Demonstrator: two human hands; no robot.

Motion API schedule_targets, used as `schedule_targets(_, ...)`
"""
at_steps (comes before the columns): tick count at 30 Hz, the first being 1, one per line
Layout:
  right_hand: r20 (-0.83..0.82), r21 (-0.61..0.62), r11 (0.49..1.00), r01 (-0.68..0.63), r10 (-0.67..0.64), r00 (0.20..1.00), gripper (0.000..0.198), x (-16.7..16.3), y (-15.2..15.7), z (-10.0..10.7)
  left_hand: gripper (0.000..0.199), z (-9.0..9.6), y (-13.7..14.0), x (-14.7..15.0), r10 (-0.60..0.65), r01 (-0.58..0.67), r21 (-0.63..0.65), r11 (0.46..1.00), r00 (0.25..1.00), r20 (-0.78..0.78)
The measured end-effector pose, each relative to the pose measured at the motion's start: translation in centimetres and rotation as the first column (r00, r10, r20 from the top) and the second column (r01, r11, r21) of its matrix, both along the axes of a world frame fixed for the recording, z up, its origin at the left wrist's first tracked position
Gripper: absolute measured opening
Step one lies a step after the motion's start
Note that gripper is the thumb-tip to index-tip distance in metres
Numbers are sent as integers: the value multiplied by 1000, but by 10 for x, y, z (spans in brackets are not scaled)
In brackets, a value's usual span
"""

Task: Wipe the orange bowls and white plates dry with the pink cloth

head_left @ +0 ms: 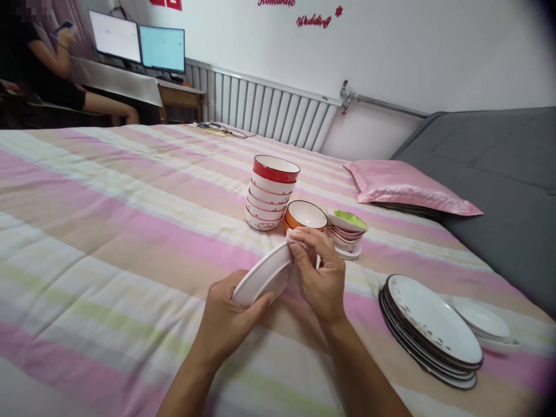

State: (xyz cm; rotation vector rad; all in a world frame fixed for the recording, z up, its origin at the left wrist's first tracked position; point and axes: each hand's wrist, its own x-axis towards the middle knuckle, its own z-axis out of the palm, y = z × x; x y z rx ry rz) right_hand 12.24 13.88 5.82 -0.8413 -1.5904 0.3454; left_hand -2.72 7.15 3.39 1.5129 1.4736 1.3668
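Observation:
A white plate (260, 281) is tilted up on edge in front of me, above the bed. My left hand (232, 318) grips its near rim, thumb on one face and fingers behind. At the far rim, my right hand (321, 272) is closed on what looks like a thin pale cloth (296, 279), pressed round the plate's edge. The fingers partly hide the cloth. Just beyond my hands stand a tall stack of white and red bowls (271, 194), an orange bowl (307, 214) and a pile of small dishes with a green-lined one (350, 221) on top.
To the right lie a stack of dark-rimmed plates (434, 318) and some small white dishes (482, 318). A pink pillow (403, 182) rests by the grey headboard (490, 156). Cables (221, 130) lie at the bed's far edge. A person (47, 63) sits near two monitors (161, 49).

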Motion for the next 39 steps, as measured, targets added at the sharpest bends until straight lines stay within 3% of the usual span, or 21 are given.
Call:
schedule_targets(4, 10, -90, 993, -74, 76, 997, 35, -11, -9, -4, 20, -2, -1, -2, 19, -18, -26, 999, 1000, 15)
schedule_targets(8, 47, -94, 982, -167, 172, 984, 45, -18, -13, -10, 24, -1, 0, -3, 57, -55, -32, 998, 996, 66)
schedule_targets(14, 53, -148, 987, -54, 63, 997, 39, -17, -7, -16, 24, 1, 3, -2, 109, -109, -11, 994, 994, -7)
schedule_targets(17, 83, -95, 993, -66, 74, 994, 41, -16, -6, -20, 25, 0, 4, -2, 128, -128, -23, 991, 992, 11)
schedule_targets(21, 213, 92, 985, -148, 126, 969, 49, -20, -14, -18, 22, -1, 3, -3, 140, -139, -32, 990, 990, 32)
schedule_targets(28, 510, 295, 886, -357, 170, 843, 39, -30, -35, -5, 14, 3, 3, -7, 154, -151, 49, 987, 987, -50)
schedule_targets(33, 558, 287, 866, -410, 197, 806, 38, -28, -34, -4, 15, 5, 3, -6, 134, -131, 71, 989, 990, -45)
schedule_targets(39, 480, 210, 941, -265, 137, 867, 37, -19, -19, -4, 12, 2, 2, -2, 100, -93, 70, 993, 990, -99)
